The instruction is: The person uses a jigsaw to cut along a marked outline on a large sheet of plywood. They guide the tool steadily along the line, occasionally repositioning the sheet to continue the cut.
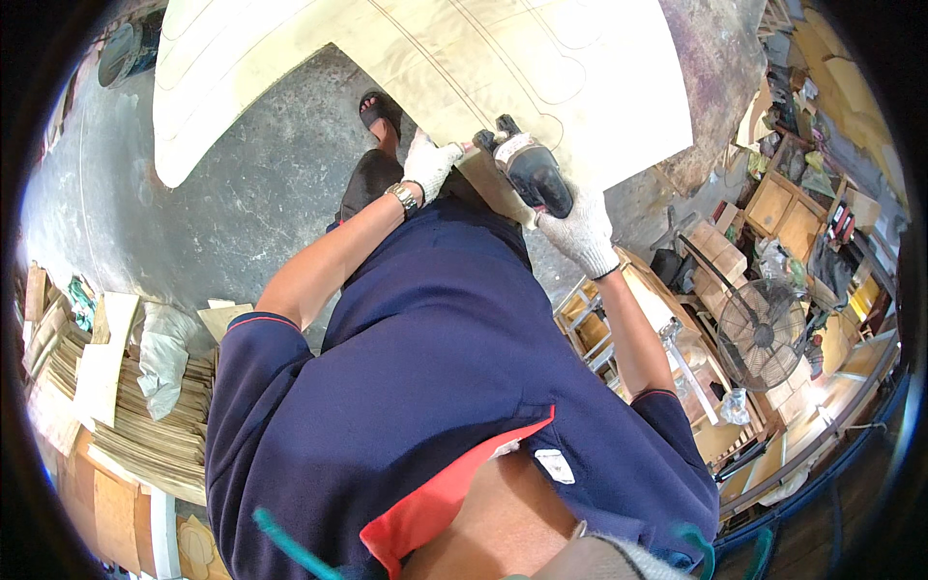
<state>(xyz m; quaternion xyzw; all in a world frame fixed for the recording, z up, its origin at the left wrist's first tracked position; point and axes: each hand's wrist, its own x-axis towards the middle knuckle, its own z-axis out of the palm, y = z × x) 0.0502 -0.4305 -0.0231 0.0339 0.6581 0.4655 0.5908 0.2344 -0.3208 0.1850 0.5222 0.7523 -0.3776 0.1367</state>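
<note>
A large pale board (619, 87) with curved and straight outlines drawn on it spreads across the top of the view. My left hand (431, 164), in a white knit glove, grips the board's near edge, its thumb pointing right and the other fingers partly hidden. To its right, my gloved right hand (584, 232) is wrapped around the rear of a black handheld power tool (537, 176). The tool's front end rests at the board's near edge, close to the drawn lines. Its blade or bit is hidden, so I cannot tell its exact kind.
Stacked thin wood sheets (159, 416) and a white sack (164, 353) lie at the lower left. On the right stand a black fan (762, 333) and wooden drawers or boxes (785, 215) among clutter. A dark bucket (124, 53) sits far left on the concrete floor (222, 213).
</note>
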